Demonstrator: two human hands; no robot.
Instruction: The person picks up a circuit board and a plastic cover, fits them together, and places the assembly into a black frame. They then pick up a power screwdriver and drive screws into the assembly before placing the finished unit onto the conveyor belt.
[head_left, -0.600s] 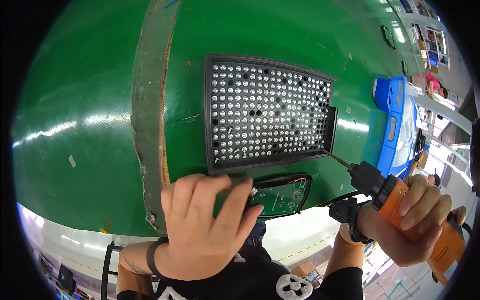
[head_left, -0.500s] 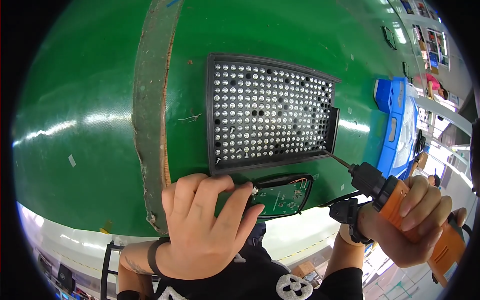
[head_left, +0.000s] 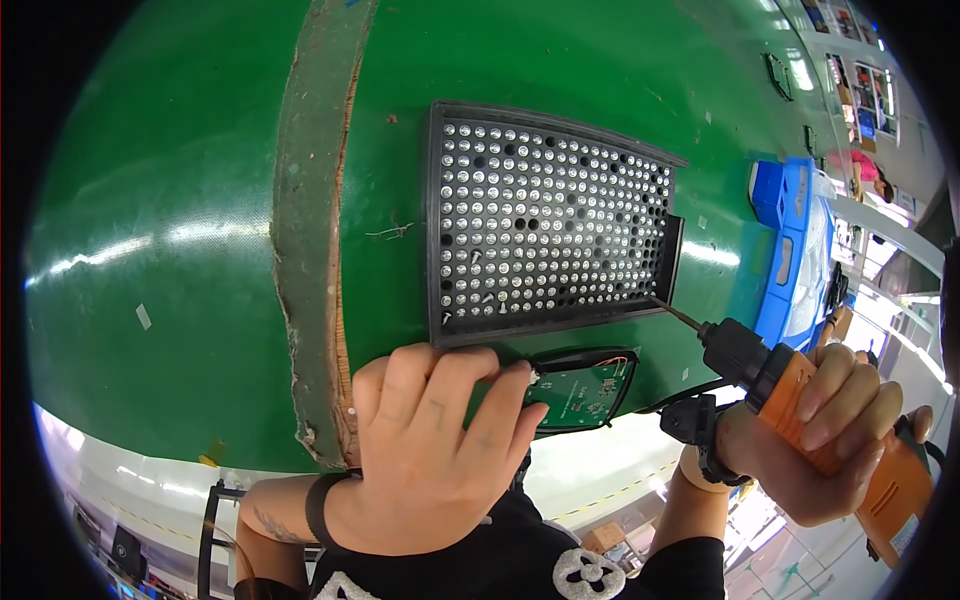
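My left hand (head_left: pixel 440 450) has its thumb and index finger closed on the left end of a black housing (head_left: pixel 575 356). A green circuit board (head_left: pixel 583 398) with thin reddish wires lies in that housing; the hand hides its left end. In my right hand (head_left: pixel 820 440) is an orange electric screwdriver (head_left: pixel 790 390). Its thin bit (head_left: pixel 680 315) reaches the lower right corner of a black screw tray (head_left: pixel 437 220), with the tip at a screw there. Silver screws (head_left: pixel 540 195) stand heads up in the tray's rows of holes; several lie loose on top.
A green mat (head_left: pixel 180 330) covers the table, and a worn raised strip (head_left: pixel 308 220) runs across it left of the tray. Blue bins (head_left: pixel 790 240) stand at the right edge. Farther right, another person (head_left: pixel 865 170) is at work.
My left hand, the housing and the tray have shifted a little to the right. The screwdriver stays almost in place, its bit tip still at the tray's lower right corner.
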